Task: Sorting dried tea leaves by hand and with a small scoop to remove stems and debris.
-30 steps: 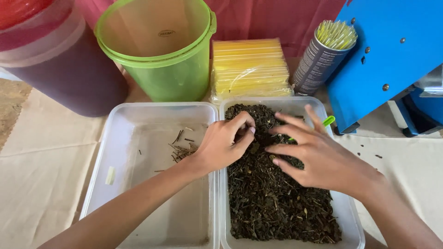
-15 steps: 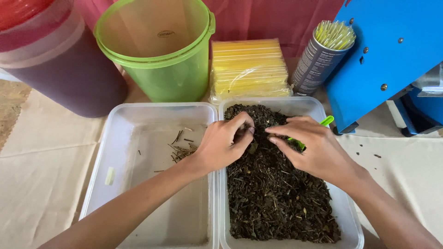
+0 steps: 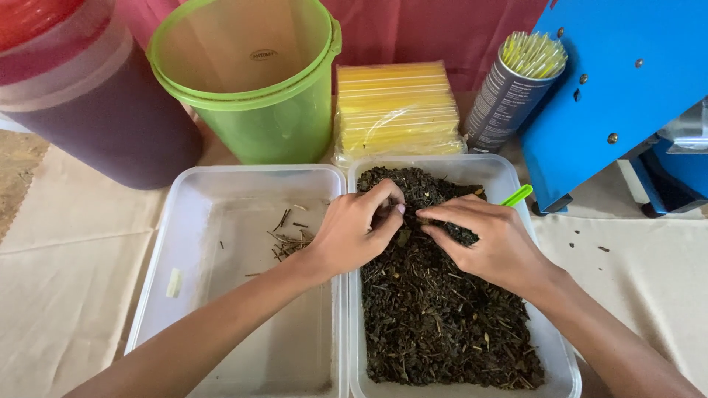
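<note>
both hands [image 3: 354, 232] [image 3: 490, 243] pinch crumbly dried leaves [image 3: 435, 324].

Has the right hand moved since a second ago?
Yes. The right hand closed its spread fingers and drew left toward the left hand, judged against the right tray's rim.

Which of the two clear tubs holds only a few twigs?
The left tub: mostly bare, with a small pile of twigs near its far right side. The right tub is filled with dark dried leaves, and both hands are in it.
</note>
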